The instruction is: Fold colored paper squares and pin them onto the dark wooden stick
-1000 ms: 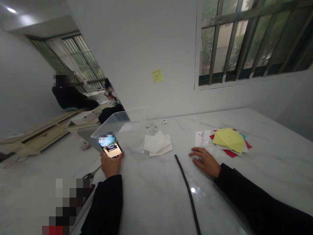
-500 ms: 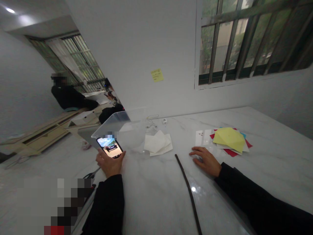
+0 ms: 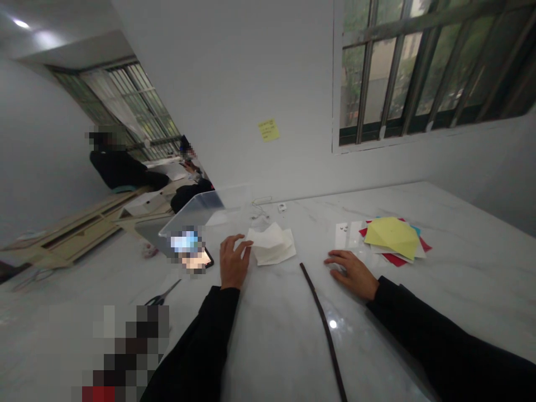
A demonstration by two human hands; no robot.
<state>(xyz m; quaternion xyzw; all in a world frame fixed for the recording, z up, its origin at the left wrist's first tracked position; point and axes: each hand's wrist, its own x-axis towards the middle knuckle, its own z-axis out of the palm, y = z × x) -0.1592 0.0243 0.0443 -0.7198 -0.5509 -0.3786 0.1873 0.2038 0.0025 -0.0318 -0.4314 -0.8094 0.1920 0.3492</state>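
Note:
At the left edge of a small stack of white paper, my left hand has its thumb and forefinger closed on the top sheet, which bows upward. Resting on the marble table, my right hand is open, fingers apart and holding nothing. Between the hands lies a long thin brown strip, running toward the near edge. A phone with a lit screen lies left of my left hand, partly blurred out. To the right of my right hand is a pile of coloured paper, yellow on top with red, blue and white beneath.
Dark-handled scissors lie at the left. Behind the phone stands a clear plastic box. A white cable and a small white device sit by the wall, below a yellow sticky note. Other people sit in the left background.
My left hand has let go of the phone, now lying on the table, and moved right to the white paper, raising its top sheet. My right hand stays in place.

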